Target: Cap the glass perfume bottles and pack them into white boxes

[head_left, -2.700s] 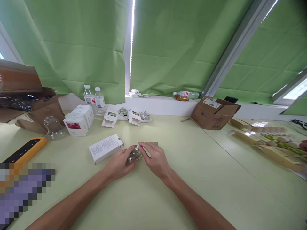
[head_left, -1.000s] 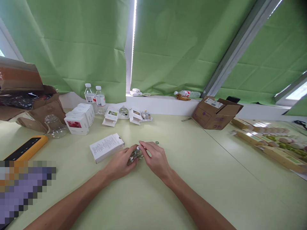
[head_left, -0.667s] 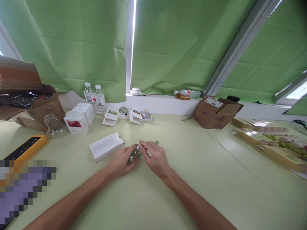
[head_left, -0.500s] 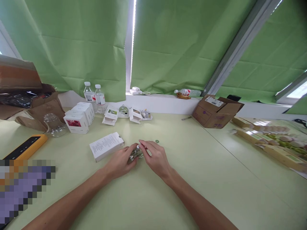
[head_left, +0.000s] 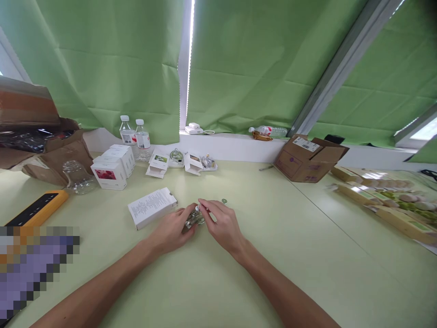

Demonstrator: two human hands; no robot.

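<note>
A small clear glass bottle [head_left: 193, 220] with a silvery top lies on the pale green table [head_left: 211, 278] between my two hands. My left hand [head_left: 170, 230] curls round its body from the left. My right hand [head_left: 221, 224] pinches its silvery top with thumb and forefinger. A white printed box [head_left: 152, 207] lies flat just left of my left hand. A small round ring-like piece [head_left: 224, 201] rests on the table just beyond my right hand.
Stacked white boxes [head_left: 112, 166], two water bottles [head_left: 134, 136], a glass jar [head_left: 75, 175] and opened small packages [head_left: 177, 163] stand at the back left. A cardboard box [head_left: 309, 159] sits back right. Flat packages [head_left: 385, 196] lie far right. A yellow-edged device [head_left: 34, 210] lies at left.
Both hands stay closed on the small bottle in nearly the same spot; only slight finger shifts and a small camera drift show.
</note>
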